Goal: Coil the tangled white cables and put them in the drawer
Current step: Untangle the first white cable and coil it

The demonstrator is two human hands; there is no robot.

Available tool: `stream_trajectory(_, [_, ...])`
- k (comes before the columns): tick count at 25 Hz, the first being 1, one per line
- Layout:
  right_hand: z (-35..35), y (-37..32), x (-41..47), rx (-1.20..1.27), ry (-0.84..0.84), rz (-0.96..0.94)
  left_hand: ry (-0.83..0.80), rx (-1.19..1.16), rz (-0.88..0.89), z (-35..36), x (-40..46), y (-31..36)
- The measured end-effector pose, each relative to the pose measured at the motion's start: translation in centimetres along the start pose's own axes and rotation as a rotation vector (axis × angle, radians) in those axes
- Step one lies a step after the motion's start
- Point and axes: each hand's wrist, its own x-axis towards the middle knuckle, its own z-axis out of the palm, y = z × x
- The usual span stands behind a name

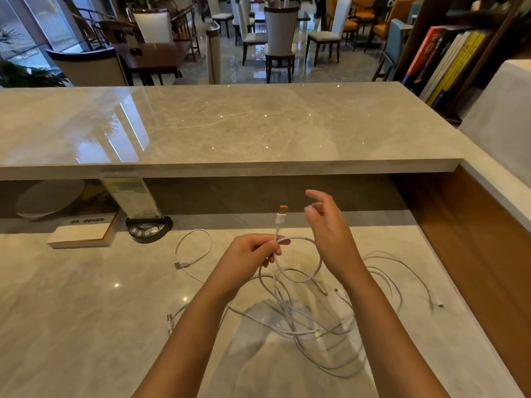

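Both bare forearms reach forward over the desk [86,311]. Left hand [253,252] held knuckles-up, its grip a pinch of thumb and fingertips on a white cable [298,239] just below the plug. Right hand [330,228] raised beside it, fingers loosely spread, holding nothing.

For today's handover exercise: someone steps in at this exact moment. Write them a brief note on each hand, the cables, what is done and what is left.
Left hand: pinches the white cable just below its orange-tipped USB plug, one loop formed.
Right hand: open, raised beside the loop, holding nothing.
Tangled cables: heaped on the marble desk; another cable lies apart, left.
Done: first coil begun.
Left: finish coiling, stow all; no drawer in view.
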Motion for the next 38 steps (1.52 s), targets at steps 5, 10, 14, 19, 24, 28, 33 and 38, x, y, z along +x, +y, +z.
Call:
stream_trajectory(5, [0.2, 0.4, -0.3, -0.379, -0.268, -0.212, 0.016, 0.026, -0.070, -0.5, 0.0, 0.2])
stream_trajectory(10, [1.8, 1.6, -0.7, -0.566, -0.139, -0.414, -0.003, 0.091, -0.081, -0.7, -0.1, 0.4])
stream_trajectory(14, [2.2, 2.2, -0.8, -0.577, -0.116, -0.399, -0.014, 0.100, -0.072, -1.2, -0.3, 0.4])
stream_trajectory(19, [0.9, 2.3, -0.4, -0.454, -0.264, -0.240, -0.060, 0.142, -0.014, -1.7, -0.6, 0.2])
stream_trajectory(24, [-1.1, 1.1, -0.5, 0.104, -0.319, 0.194, 0.017, 0.081, 0.052, -1.1, -1.2, -0.6])
stream_trajectory(28, [-1.0, 0.9, -0.9, 0.554, -0.324, 0.234, 0.105, -0.071, 0.044, -0.1, -1.0, -0.5])
stream_trajectory(33, [-0.4, 1.1, -0.9, 0.358, -0.131, 0.093, -0.008, -0.246, -0.069, -0.1, -1.0, 0.0])
stream_trajectory(38, [-0.2, 1.5, -0.4, 0.275, 0.007, 0.067, -0.091, -0.369, -0.099, -0.2, -0.9, -0.3])
